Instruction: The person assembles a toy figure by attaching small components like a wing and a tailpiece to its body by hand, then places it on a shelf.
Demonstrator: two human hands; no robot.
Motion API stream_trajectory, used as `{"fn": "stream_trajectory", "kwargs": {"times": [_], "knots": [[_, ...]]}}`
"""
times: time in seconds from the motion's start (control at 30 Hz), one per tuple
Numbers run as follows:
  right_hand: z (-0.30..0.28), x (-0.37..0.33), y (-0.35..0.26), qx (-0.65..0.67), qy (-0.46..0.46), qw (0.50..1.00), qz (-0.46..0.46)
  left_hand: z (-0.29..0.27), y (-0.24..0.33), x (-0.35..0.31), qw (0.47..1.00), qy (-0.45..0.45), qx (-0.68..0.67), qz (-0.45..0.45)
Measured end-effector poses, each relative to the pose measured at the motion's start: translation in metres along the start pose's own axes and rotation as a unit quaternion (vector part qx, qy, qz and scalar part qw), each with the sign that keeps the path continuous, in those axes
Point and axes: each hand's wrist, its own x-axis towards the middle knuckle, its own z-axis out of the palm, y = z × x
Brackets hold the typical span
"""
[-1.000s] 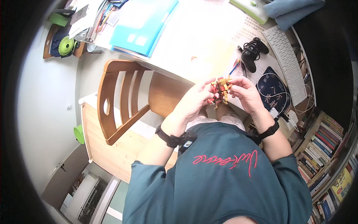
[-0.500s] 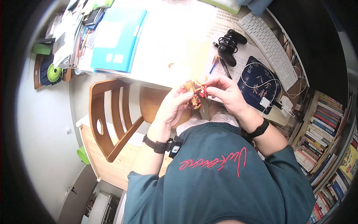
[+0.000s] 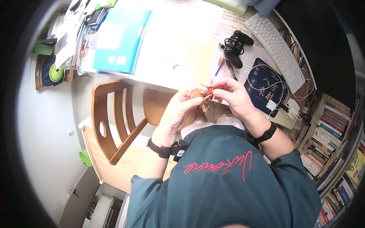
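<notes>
A small red and yellow plastic toy figure (image 3: pixel 197 93) is held in front of my body, just off the table's near edge. My left hand (image 3: pixel 178 111) is closed on its yellow body, thumb lying across the top. On the toy's other side, my right hand (image 3: pixel 235 99) pinches a red part with thumb and forefinger. A curved yellow piece sticks up between the two hands. My fingers hide much of the toy, so its exact shape is hard to make out.
On the white table (image 3: pixel 167 49) lie a blue folder (image 3: pixel 121 41), a black game controller (image 3: pixel 235 51) with its cord, pens (image 3: pixel 230 70), a dark blue mat (image 3: pixel 266 83) with white cables, and a white keyboard (image 3: pixel 275 51). A wooden chair (image 3: pixel 110 117) stands left, a bookshelf (image 3: pixel 323 133) right.
The toy has been turned in my hands, showing more yellow and less red. The curved yellow piece now stands higher beside my right fingertips. Both hands stay in nearly the same place.
</notes>
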Motion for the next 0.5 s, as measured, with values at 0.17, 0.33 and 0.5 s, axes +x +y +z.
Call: {"fn": "stream_trajectory", "kwargs": {"times": [0.17, 0.33, 0.5], "knots": [[-0.0093, 0.0024, 0.0029, 0.077, -0.007, 0.996, 0.038, 0.0062, -0.0002, -0.0010, 1.000, 0.013, 0.012, 0.004], [-0.0089, 0.0014, -0.0008, 0.087, -0.017, 0.995, 0.042, 0.0057, 0.0003, -0.0022, 1.000, 0.014, 0.025, 0.003], [-0.0088, 0.0025, -0.0005, 0.075, -0.025, 0.996, 0.038, 0.0012, -0.0015, -0.0029, 0.999, 0.017, 0.027, 0.002]]}}
